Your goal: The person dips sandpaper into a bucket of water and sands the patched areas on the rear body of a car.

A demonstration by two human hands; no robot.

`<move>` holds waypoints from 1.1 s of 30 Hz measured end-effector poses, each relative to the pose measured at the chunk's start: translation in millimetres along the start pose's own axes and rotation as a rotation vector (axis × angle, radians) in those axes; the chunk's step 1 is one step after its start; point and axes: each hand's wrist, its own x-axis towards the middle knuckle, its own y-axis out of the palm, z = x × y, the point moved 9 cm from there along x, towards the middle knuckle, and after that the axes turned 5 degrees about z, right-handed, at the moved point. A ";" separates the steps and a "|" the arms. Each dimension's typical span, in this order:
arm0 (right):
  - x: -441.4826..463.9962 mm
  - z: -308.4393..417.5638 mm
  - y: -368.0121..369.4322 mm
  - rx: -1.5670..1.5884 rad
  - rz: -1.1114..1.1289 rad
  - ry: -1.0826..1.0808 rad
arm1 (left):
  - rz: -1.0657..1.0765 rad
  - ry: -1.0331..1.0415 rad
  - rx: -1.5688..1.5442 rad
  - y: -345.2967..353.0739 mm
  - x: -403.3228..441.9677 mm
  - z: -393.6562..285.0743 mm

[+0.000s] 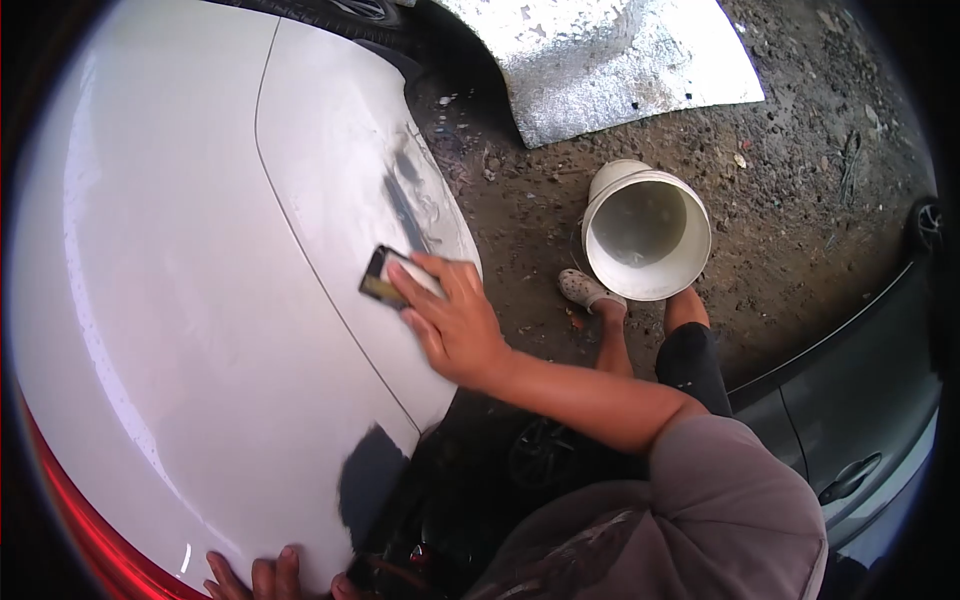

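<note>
My right hand [460, 318] presses a small sanding block [374, 284], dark-edged with a yellowish band, flat against the white car panel [200, 250]. Its fingers lie over the block's pale top, and the block's underside is hidden. Just beyond the hand, a dull grey patch [408, 205] with wet-looking smears runs along the panel's edge. At the bottom of the view, the spread fingertips of my left hand [262, 575] rest on the same panel; the rest of that hand is cut off. A dark grey patch [372, 480] lies between the two hands.
A white bucket [703, 240] with cloudy water stands on the dirt ground [800, 200], close to my shoe [582, 288]. Behind it lies a silvery sheet [620, 80]. A dark car [850, 400] is on the right. A red light [85, 530] borders the panel at lower left.
</note>
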 end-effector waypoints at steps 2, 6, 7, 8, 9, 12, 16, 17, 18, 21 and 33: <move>2.1 -7.5 1.4 -0.025 0.008 -0.044 | -0.007 0.020 0.001 -1.6 -0.2 -0.9; 119.6 -85.3 4.2 0.015 -0.176 0.088 | 0.035 0.003 0.012 -0.7 1.3 -2.3; 151.2 -104.8 6.6 0.128 -0.170 0.151 | 0.020 -0.014 0.003 -1.0 1.6 -1.8; 145.2 -107.9 8.5 0.130 -0.177 0.157 | 0.022 -0.005 0.005 -0.5 1.3 -1.4; 135.1 -106.7 9.2 0.118 -0.181 0.140 | 0.006 0.008 0.007 -1.3 0.3 -0.4; 54.7 -63.5 -10.3 0.104 -0.126 0.090 | -0.021 0.000 -0.016 -1.6 -0.5 -1.4; 3.7 -43.0 -16.0 0.046 -0.025 0.055 | -0.024 0.004 -0.051 -3.2 2.5 -0.8; 54.9 -71.3 -7.3 0.177 -0.108 0.087 | -0.024 0.016 -0.047 -4.0 3.1 -3.6; 91.7 -93.7 -1.2 0.165 -0.168 0.097 | 0.015 -0.005 -0.022 -3.3 2.6 -3.8; 140.1 -128.6 9.2 0.151 -0.168 0.134 | 0.088 -0.028 0.023 -2.7 -0.9 -2.6; 164.1 -169.9 18.9 0.249 -0.112 0.216 | 0.236 -0.184 0.020 0.2 -5.0 0.1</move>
